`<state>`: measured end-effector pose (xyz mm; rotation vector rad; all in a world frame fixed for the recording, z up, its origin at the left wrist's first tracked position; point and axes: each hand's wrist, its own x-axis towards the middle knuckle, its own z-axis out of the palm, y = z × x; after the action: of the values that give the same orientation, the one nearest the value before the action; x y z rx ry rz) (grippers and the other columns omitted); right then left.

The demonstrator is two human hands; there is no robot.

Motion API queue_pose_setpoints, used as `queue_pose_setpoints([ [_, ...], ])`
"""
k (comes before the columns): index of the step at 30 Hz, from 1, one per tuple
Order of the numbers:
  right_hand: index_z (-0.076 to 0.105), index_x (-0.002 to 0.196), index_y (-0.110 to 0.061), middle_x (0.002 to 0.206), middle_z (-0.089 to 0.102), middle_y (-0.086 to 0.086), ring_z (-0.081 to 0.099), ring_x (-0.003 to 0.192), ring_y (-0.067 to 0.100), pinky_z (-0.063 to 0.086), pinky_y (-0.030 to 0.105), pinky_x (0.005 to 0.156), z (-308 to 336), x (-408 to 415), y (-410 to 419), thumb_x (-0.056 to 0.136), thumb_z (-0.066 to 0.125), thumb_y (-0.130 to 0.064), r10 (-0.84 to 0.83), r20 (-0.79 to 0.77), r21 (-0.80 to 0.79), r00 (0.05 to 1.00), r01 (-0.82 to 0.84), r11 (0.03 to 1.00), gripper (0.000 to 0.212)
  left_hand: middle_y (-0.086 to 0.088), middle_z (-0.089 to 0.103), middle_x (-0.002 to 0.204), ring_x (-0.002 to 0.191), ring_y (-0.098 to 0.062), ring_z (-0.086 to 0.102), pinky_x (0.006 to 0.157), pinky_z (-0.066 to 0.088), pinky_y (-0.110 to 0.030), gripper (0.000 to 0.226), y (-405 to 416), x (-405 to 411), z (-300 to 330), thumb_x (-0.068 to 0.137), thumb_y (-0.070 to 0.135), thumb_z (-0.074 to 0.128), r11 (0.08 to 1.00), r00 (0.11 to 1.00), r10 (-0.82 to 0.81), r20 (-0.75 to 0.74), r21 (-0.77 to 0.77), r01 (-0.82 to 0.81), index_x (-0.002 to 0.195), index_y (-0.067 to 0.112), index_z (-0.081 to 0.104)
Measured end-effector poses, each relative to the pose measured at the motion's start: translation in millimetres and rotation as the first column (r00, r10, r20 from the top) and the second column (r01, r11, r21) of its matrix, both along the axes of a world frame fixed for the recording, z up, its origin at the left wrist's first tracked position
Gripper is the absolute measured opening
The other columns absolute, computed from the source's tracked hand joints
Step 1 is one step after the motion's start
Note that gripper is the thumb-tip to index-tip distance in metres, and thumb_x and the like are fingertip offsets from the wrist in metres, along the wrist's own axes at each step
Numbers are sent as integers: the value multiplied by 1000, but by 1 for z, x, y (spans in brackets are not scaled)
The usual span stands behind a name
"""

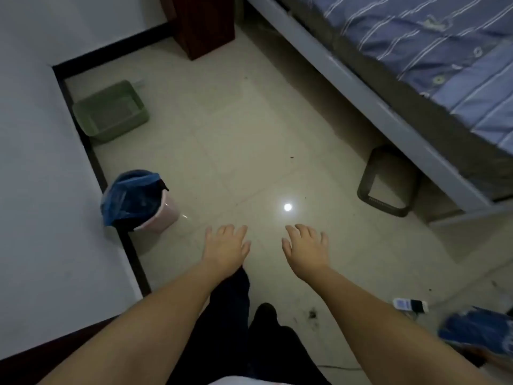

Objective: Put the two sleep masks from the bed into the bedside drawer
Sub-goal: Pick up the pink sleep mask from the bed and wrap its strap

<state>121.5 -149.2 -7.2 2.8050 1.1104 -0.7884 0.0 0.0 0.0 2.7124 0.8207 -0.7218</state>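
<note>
My left hand [226,250] and my right hand [305,250] are stretched out side by side over the tiled floor, palms down, fingers spread, nothing in either. The bed [433,59] with a blue striped cover runs along the upper right, well away from both hands. A dark red-brown wooden cabinet [205,23] stands at the top beside the bed's head end; only its lower part shows and no drawer is visible. No sleep mask can be seen in this view.
A pink bin with a blue bag [138,201] stands by the white wall at left. A green basket [111,111] sits in the corner. A dark basket [388,182] pokes from under the bed. A small device [410,304] and blue item [477,333] lie at lower right.
</note>
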Motion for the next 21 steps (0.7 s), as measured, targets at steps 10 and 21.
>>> queue_pose_setpoints([
  [10,38,138,-23,147,41,4,36,133,25,23,48,110,15,174,145,98,27,-39,-70,94,25,993,68,997,44,-10,48,139,129,-26,41,112,20,-51,50,166,168,6,96,43,29,1000,990,21,140,16,-23,142,23,30],
  [21,42,135,-22,144,44,5,40,130,26,22,49,110,55,377,301,98,29,-36,-200,85,96,976,192,977,41,-12,52,134,124,-29,45,109,24,-51,47,351,388,45,95,43,31,998,980,-37,193,65,25,139,24,35],
])
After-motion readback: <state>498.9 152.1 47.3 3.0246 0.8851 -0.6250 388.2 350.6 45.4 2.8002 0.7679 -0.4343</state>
